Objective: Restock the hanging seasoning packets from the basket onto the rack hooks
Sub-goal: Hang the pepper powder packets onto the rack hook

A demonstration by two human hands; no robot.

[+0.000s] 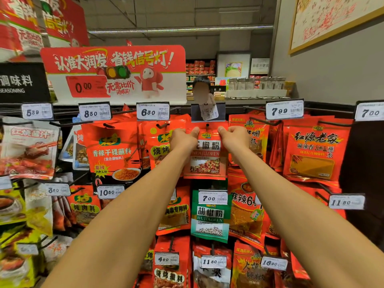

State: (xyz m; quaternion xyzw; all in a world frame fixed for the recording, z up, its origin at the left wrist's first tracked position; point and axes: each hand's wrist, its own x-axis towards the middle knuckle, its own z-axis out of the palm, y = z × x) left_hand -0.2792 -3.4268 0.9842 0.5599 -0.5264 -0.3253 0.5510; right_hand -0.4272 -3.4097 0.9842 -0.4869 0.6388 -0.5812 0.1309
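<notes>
Left of the red pepper packet (205, 154), a red dipping-seasoning packet (113, 150) hangs under the 8.50 price tag (94, 113). The left hand (182, 139) pinches the red pepper packet's top left corner; the packet hangs at a hook (207, 126) (whether its hole is fully threaded is unclear) beneath the dark tag holder (207, 112). The right hand (235, 137) pinches its top right corner. Right of it hangs a red flame-print packet (315, 150); below it, a green pepper packet (209, 217).
</notes>
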